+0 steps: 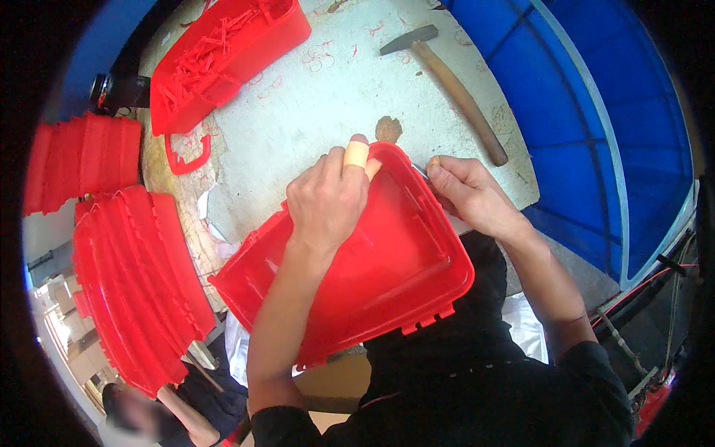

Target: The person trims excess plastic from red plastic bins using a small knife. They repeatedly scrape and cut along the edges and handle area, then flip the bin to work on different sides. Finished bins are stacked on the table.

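An open red plastic case shell (402,253), shallow and rectangular with hinge lugs along its near edge, lies tilted in front of my body. My left hand (328,197) reaches across its inside and grips the far rim; pale tape wraps one finger. At the shell's right edge, my right hand (473,195) is closed in a pinch on a thin blade-like tool (420,170). Only a narrow greyish-blue bit of that tool shows; the fingers hide the rest. Beyond the hands, a hammer (458,89) with a wooden handle rests on the worn, pale tabletop (320,97).
A red bin (268,45) full of thin red plastic pieces stands far left, beside a red handle-shaped part (186,156). Stacked red shells (141,261) fill the left side. Blue panelled bins (573,127) border the right. Another person (186,410) is at lower left.
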Motion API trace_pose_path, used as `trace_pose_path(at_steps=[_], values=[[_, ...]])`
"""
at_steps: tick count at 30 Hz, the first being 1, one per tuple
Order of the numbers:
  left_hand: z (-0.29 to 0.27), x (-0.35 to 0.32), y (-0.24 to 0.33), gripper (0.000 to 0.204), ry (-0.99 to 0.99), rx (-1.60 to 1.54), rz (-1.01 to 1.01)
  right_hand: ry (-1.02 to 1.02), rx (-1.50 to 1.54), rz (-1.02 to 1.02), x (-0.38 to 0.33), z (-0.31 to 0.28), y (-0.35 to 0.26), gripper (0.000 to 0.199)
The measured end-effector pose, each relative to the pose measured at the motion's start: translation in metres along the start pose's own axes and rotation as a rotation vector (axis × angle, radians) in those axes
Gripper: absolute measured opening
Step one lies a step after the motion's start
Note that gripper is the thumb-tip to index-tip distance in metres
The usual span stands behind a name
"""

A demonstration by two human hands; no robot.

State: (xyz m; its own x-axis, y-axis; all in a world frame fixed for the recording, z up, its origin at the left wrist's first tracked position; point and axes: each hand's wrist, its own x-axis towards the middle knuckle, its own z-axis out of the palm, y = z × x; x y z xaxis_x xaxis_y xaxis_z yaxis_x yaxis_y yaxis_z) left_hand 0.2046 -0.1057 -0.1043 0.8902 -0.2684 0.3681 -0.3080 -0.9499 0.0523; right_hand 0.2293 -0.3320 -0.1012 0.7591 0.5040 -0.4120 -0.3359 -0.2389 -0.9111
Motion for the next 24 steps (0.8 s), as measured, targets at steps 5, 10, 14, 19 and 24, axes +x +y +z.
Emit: trace_pose_path(at_steps=[5,10,14,19,24], values=[[0.001,0.0,0.002,0.034,0.021,0.006,-0.007,-0.025,-0.054,0.056,-0.015,-0.004,0.006,0.037],[0.003,-0.001,0.004,0.032,0.021,0.034,-0.036,-0.064,-0.047,0.02,-0.038,-0.006,0.013,0.036],[0.004,-0.001,0.005,0.032,0.012,0.054,-0.037,-0.069,-0.024,0.075,-0.056,-0.007,0.023,0.033],[0.003,-0.001,0.001,0.034,-0.001,0.059,-0.039,-0.082,-0.18,0.019,-0.103,-0.015,0.035,0.024],[0.003,-0.002,-0.002,0.035,0.002,0.051,-0.06,-0.472,-0.606,-0.03,-0.144,-0.02,0.011,0.01]])
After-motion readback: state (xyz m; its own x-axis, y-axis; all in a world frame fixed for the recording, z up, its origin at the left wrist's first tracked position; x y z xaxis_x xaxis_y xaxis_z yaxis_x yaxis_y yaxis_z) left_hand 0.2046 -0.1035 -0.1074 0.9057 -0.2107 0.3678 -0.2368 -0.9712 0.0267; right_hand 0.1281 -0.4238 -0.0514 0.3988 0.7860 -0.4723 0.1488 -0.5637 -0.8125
